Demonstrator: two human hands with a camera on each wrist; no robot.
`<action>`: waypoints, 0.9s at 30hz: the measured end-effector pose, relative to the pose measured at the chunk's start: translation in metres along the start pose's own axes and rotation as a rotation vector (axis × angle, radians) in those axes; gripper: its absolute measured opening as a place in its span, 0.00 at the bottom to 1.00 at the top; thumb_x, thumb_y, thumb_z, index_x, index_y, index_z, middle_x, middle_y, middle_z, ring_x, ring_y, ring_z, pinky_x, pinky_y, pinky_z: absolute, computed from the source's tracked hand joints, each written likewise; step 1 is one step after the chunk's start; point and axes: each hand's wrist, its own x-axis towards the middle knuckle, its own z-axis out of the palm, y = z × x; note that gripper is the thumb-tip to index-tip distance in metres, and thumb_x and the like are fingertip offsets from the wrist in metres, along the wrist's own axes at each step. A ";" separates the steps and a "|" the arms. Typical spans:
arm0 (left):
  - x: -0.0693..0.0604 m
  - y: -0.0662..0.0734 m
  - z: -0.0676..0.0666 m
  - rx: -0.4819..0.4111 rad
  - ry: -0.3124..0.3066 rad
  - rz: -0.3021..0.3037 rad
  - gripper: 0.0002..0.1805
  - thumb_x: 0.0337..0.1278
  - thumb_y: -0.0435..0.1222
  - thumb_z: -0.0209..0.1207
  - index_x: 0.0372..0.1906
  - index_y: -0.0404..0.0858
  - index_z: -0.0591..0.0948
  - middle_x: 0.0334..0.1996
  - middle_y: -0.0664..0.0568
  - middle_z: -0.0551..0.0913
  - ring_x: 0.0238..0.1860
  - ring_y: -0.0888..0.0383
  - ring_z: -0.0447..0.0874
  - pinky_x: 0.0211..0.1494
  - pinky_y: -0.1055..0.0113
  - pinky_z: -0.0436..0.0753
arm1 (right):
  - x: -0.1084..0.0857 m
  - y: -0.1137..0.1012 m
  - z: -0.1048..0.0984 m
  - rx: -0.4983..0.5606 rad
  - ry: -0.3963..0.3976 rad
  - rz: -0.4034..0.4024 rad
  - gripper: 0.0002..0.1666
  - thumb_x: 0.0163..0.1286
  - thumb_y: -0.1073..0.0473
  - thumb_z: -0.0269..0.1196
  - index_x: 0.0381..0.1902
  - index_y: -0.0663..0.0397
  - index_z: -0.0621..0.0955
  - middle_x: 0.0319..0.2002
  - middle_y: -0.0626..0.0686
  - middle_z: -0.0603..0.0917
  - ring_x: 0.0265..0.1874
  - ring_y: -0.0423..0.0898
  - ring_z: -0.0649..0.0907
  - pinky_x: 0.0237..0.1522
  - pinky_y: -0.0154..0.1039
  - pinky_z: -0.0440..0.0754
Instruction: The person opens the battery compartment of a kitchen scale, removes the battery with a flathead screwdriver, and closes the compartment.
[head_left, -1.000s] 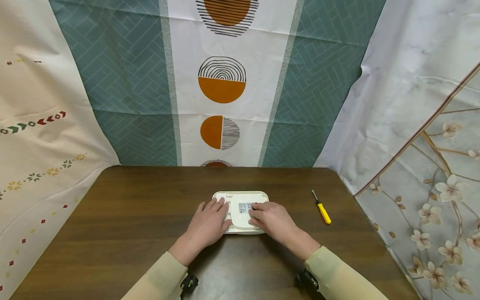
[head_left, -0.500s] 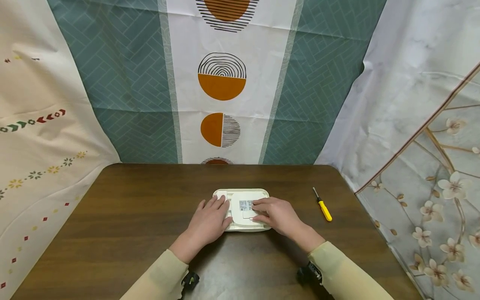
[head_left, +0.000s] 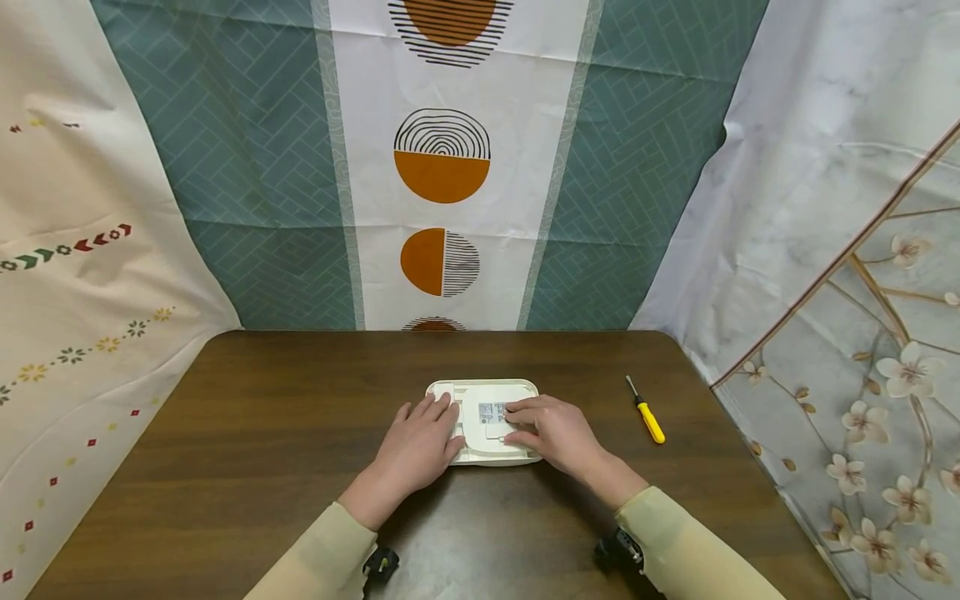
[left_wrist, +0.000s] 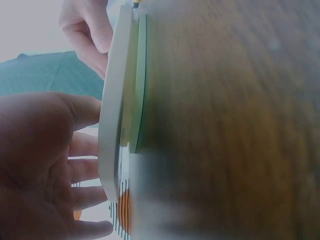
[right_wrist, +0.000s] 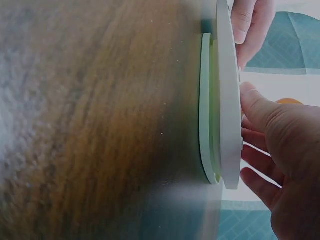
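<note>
A flat white plastic device (head_left: pixel 480 450) lies on the brown table with a printed label (head_left: pixel 491 412) facing up. My left hand (head_left: pixel 416 442) rests on its left end with fingers spread and fairly straight. On the right part, the fingertips of my right hand (head_left: pixel 558 432) touch the surface beside the label, thumb nearer the front edge. In the left wrist view the left hand (left_wrist: pixel 45 160) lies against the top face of the device (left_wrist: pixel 112 110). In the right wrist view the right hand (right_wrist: pixel 285 145) touches the same face of the device (right_wrist: pixel 229 110), above a pale green lower rim (right_wrist: pixel 205 110).
A screwdriver (head_left: pixel 649 423) with a yellow handle lies on the table (head_left: pixel 262 433) to the right of the device. Patterned cloths (head_left: pixel 262 167) hang behind the table and at both sides.
Over the last second my right hand has shifted slightly right, its thumb farther from the index finger, uncovering more of the surface below the label. My left hand has stayed in place.
</note>
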 end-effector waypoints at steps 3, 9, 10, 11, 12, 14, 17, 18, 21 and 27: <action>0.000 0.000 0.000 -0.004 0.005 0.001 0.33 0.82 0.51 0.62 0.79 0.36 0.77 0.81 0.40 0.72 0.82 0.37 0.66 0.79 0.31 0.65 | -0.001 0.001 0.001 0.007 0.010 -0.002 0.25 0.67 0.45 0.80 0.57 0.49 0.94 0.61 0.46 0.91 0.60 0.48 0.88 0.61 0.52 0.87; -0.001 0.000 0.000 -0.016 0.000 -0.006 0.33 0.83 0.51 0.62 0.79 0.36 0.77 0.82 0.40 0.71 0.83 0.37 0.65 0.80 0.31 0.65 | -0.002 0.001 0.003 0.026 0.016 -0.001 0.21 0.70 0.47 0.78 0.57 0.48 0.94 0.61 0.45 0.91 0.61 0.48 0.88 0.62 0.53 0.86; -0.002 0.000 0.000 -0.017 -0.002 -0.009 0.33 0.83 0.51 0.61 0.80 0.36 0.77 0.82 0.40 0.71 0.83 0.37 0.65 0.80 0.31 0.64 | -0.002 0.001 0.003 0.031 0.016 0.000 0.21 0.70 0.47 0.78 0.57 0.48 0.94 0.61 0.45 0.91 0.61 0.48 0.88 0.63 0.53 0.86; -0.002 0.000 0.000 -0.020 -0.001 -0.009 0.33 0.83 0.51 0.62 0.79 0.36 0.77 0.82 0.40 0.71 0.83 0.37 0.65 0.80 0.31 0.64 | -0.002 0.001 0.003 0.034 0.016 0.000 0.21 0.71 0.47 0.77 0.57 0.48 0.94 0.61 0.45 0.91 0.62 0.47 0.88 0.63 0.53 0.86; -0.002 0.000 0.000 -0.023 -0.001 -0.009 0.33 0.82 0.51 0.62 0.79 0.36 0.77 0.81 0.40 0.71 0.83 0.37 0.65 0.80 0.31 0.65 | -0.002 0.001 0.002 0.036 0.016 0.001 0.20 0.71 0.47 0.77 0.57 0.48 0.95 0.61 0.45 0.91 0.62 0.47 0.88 0.63 0.53 0.85; -0.002 0.001 0.000 -0.026 0.000 -0.008 0.33 0.82 0.50 0.62 0.79 0.36 0.77 0.81 0.40 0.71 0.83 0.37 0.65 0.80 0.31 0.65 | -0.002 0.001 0.001 0.040 0.015 0.000 0.20 0.71 0.47 0.77 0.56 0.48 0.95 0.61 0.45 0.91 0.62 0.48 0.88 0.63 0.53 0.85; -0.002 0.001 -0.001 -0.029 0.000 -0.007 0.33 0.82 0.50 0.62 0.79 0.35 0.77 0.81 0.39 0.71 0.83 0.37 0.66 0.79 0.30 0.65 | -0.002 0.001 0.001 0.042 0.023 -0.003 0.20 0.70 0.46 0.77 0.55 0.47 0.95 0.61 0.45 0.91 0.61 0.47 0.88 0.62 0.52 0.86; -0.002 0.001 -0.001 -0.028 -0.001 -0.007 0.33 0.82 0.50 0.62 0.79 0.35 0.77 0.81 0.39 0.71 0.83 0.36 0.65 0.80 0.30 0.65 | -0.002 0.001 0.000 0.041 0.028 -0.007 0.20 0.70 0.46 0.78 0.54 0.47 0.95 0.60 0.45 0.91 0.61 0.47 0.88 0.62 0.52 0.86; -0.003 0.001 -0.001 -0.024 -0.002 -0.007 0.33 0.82 0.51 0.62 0.79 0.36 0.77 0.81 0.40 0.71 0.83 0.36 0.65 0.79 0.30 0.65 | -0.002 0.001 0.002 0.036 0.048 -0.018 0.19 0.68 0.45 0.79 0.51 0.46 0.95 0.60 0.45 0.92 0.60 0.47 0.88 0.61 0.52 0.87; -0.002 0.002 -0.002 -0.019 0.004 -0.005 0.33 0.82 0.51 0.62 0.79 0.36 0.77 0.81 0.40 0.71 0.83 0.37 0.65 0.79 0.30 0.65 | -0.002 -0.002 0.002 0.064 0.051 0.018 0.13 0.66 0.47 0.80 0.43 0.44 0.92 0.59 0.46 0.91 0.61 0.48 0.87 0.63 0.52 0.85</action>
